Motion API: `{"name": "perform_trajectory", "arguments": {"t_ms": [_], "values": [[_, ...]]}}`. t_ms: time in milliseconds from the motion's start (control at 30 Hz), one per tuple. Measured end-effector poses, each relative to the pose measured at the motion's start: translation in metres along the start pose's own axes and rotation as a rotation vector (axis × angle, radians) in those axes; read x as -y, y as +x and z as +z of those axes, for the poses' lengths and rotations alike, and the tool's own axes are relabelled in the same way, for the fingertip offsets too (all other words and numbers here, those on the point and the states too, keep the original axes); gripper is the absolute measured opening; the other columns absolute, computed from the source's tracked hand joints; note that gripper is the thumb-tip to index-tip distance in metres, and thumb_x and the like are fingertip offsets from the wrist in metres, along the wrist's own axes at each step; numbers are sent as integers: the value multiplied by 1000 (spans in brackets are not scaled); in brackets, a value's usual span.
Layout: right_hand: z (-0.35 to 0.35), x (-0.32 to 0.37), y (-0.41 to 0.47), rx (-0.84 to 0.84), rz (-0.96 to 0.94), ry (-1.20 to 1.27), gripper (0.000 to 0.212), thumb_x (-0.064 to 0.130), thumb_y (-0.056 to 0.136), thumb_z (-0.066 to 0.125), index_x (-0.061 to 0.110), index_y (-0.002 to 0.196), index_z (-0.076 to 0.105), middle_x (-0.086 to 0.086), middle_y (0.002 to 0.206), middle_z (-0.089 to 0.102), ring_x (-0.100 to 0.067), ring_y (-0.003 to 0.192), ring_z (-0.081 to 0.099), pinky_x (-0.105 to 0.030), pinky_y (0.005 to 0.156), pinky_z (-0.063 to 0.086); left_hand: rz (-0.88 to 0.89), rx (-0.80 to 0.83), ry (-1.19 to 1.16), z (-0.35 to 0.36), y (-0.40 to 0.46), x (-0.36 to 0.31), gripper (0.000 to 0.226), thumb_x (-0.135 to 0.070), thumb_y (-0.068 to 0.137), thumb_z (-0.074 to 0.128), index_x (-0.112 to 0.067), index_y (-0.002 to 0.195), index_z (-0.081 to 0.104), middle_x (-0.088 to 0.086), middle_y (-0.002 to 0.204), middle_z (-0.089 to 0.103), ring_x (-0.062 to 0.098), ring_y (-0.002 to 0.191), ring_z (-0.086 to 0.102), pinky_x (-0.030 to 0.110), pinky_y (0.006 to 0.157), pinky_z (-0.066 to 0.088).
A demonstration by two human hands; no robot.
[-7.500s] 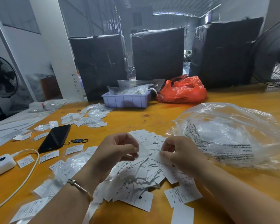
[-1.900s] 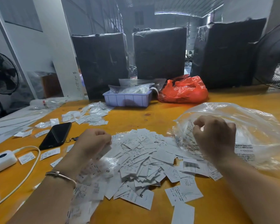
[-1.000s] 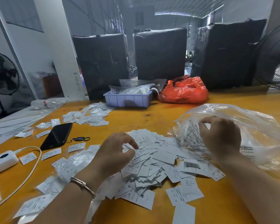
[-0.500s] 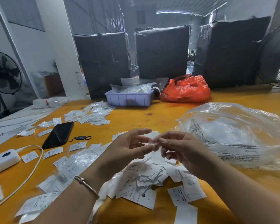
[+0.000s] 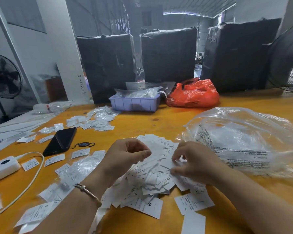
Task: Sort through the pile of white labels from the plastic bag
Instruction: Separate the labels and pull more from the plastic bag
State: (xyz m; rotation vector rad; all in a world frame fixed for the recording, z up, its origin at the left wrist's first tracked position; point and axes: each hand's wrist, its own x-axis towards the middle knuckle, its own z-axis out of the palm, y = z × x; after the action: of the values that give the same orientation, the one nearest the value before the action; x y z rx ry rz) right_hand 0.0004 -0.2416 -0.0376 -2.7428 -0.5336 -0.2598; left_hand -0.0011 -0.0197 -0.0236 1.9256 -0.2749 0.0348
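Left hand [image 5: 125, 156] curled, right hand [image 5: 191, 162] pinching label atop pile [image 5: 152, 179] (left's contents unclear); thin labels cling together, risking mis-sort; plastic bag [image 5: 243, 142] just beside.

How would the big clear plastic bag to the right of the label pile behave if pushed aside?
The clear plastic bag looks thin and crumpled, so it would probably fold rather than slide stiffly. It seems puffed and nearly empty, so likely very light and apt to drift.
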Motion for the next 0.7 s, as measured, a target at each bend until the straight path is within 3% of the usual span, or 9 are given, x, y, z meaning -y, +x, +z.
{"name": "perform_trajectory", "arguments": {"t_ms": [67,167,300,400,533,700], "values": [[1,1,0,-33,-24,-11,22,48,80,68,29,90,70,16,91,60,-7,81,56,-23,67,42,2,8,13,1,-1,0,6,-11,83,76,-7,82,73,4,71,69,6,62,59,15,58,48],[1,1,0,-74,-35,-37,33,52,85,53,25,83,72,13,87,65,-7,76,58,-25,69,44,-5,21,35,2,-1,0,10,-13,84,75,-4,84,70,6,76,73,11,67,64,20,62,50],[-1,0,0,-228,-15,23,16,33,84,64,22,74,70,13,78,62,-10,72,59,-26,62,46,-41,39,-51,3,-1,-2,14,-5,87,70,7,90,64,11,84,77,22,76,74,25,64,56],[-7,-2,3,-343,111,446,10,20,76,70,12,69,71,2,68,67,-14,64,62,-32,57,50,-52,29,-86,2,-2,-4,15,-1,85,72,8,92,61,15,82,77,26,76,75,25,64,57],[-14,-1,3,-172,238,1118,7,3,81,63,5,74,63,-11,76,74,-24,69,69,-27,60,45,-39,15,-92,2,-3,-5,19,0,81,75,-2,98,66,12,82,77,23,76,75,23,65,57],[-16,0,1,-69,194,1268,10,2,83,64,10,79,61,-18,85,73,-25,71,70,-24,59,48,12,-7,-107,1,-3,-3,11,1,82,74,-3,92,73,13,78,76,19,66,71,22,60,54]]}}
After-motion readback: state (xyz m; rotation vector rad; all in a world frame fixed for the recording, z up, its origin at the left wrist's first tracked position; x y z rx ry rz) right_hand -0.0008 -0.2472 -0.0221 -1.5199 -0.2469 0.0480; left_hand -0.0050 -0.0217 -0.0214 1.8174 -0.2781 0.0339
